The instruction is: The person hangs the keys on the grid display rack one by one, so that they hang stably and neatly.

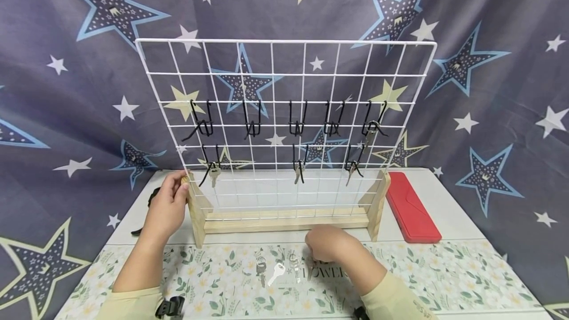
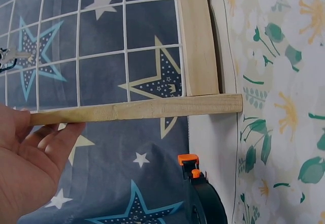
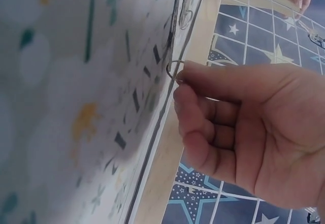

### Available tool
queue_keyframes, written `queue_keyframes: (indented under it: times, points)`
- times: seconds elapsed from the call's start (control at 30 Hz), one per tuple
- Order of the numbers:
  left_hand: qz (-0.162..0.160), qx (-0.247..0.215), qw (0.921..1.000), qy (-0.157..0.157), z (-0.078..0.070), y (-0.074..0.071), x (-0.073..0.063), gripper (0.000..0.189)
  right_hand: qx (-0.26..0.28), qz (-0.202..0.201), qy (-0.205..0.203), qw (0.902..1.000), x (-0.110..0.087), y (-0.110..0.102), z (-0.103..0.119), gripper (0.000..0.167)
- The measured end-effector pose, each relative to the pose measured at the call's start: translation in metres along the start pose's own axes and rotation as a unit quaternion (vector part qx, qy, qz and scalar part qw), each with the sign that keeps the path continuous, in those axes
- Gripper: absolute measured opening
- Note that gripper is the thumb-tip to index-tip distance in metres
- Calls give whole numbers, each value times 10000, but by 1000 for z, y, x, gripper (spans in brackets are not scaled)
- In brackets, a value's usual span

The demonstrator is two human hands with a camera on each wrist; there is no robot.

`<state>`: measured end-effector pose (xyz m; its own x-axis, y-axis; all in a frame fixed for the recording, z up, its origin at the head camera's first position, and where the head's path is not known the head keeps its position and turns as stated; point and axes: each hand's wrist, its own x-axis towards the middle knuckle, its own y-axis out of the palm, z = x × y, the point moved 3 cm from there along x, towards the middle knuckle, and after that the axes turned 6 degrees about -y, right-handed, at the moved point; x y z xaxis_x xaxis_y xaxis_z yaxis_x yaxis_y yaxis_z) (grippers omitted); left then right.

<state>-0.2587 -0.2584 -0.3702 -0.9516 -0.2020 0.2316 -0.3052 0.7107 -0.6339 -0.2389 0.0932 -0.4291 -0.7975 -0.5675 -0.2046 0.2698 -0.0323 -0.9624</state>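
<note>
Ring (image 3: 168,69) with key (image 3: 174,26), apparently | right hand (image 3: 244,127) pinches | left hand (image 1: 166,206) grips stand (image 1: 197,216)

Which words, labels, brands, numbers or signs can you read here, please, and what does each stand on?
"…OWER…", on the floral mat; its other letters are hidden or unclear.
Print above it, beside the right hand: too blurred to read.
Print on the right sleeve: too small to read.
</note>
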Motion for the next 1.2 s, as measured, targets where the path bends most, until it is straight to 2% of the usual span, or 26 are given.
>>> queue_keyframes:
  times: [0.2,0.53,0.77,0.93,1.2]
  points:
    - [41,-71,10000,-39,0,0,0,46,356,-135,-420,9984,-4,-8,-2,30]
    - [18,18,10000,-8,-1,-1,0,45,965,-591,-1114,9873,-7,-21,-9,24]
    - [-5,32,10000,16,-1,-1,0,45,1393,-903,-1228,9784,-9,-28,-12,21]
    - [6,0,10000,14,-1,-1,0,45,1934,-1071,-1337,9660,-13,-34,-11,16]
    - [6,47,10000,-5,1,-1,0,45,2342,-1369,-1373,9527,-14,-41,-14,11]
